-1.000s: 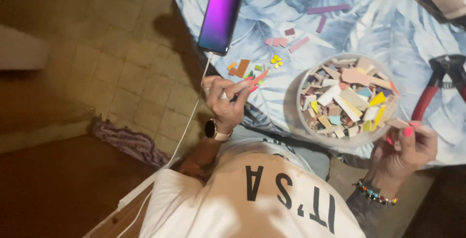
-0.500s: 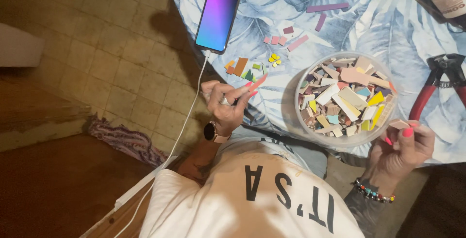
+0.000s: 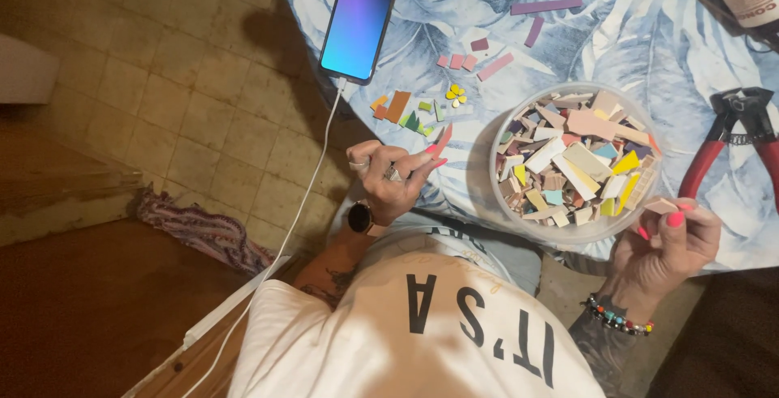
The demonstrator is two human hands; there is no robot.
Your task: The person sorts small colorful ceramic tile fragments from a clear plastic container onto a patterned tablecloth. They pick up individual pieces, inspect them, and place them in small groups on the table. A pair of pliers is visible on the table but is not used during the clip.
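Note:
My left hand [image 3: 389,175], with a watch on the wrist and rings on the fingers, pinches a narrow reddish-pink tile shard [image 3: 442,140] at the table's near edge. My right hand [image 3: 669,236] holds a small pale pink tile piece [image 3: 661,205] against the right side of a clear round tub [image 3: 568,237]. The tub is full of mixed coloured tile pieces. Just beyond my left hand, several small orange, green and yellow pieces [image 3: 406,110] lie on the blue leaf-print cloth [image 3: 649,33].
A lit phone [image 3: 361,17] lies at the table's left edge, and its white cable [image 3: 300,211] hangs down to the floor. Red-handled nippers [image 3: 730,138] rest right of the tub. Pink and purple strips [image 3: 545,7] lie farther back. A patterned rag [image 3: 203,232] lies on the tiled floor.
The view has drifted slightly. Both hands keep their pieces and stay almost where they were, the left hand a touch lower in the frame.

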